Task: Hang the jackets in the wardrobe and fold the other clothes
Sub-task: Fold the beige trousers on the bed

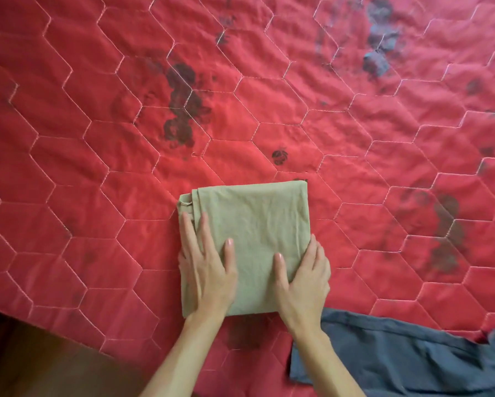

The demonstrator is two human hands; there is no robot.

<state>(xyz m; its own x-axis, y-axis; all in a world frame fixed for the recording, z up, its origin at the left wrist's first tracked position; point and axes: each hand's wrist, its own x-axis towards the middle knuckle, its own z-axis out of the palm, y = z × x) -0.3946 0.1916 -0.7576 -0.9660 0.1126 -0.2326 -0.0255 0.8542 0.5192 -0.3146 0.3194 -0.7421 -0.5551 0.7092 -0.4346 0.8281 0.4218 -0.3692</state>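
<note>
Pressing khaki garment (254, 224), folded wrinkled square, on red quilt (97, 138): left hand (206, 270), right hand (303, 279) flat, ungripping.

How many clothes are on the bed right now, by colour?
Khaki garment, folded: 1
Blue-grey garment, loose, partly out of frame: 1
Total: 2
</note>
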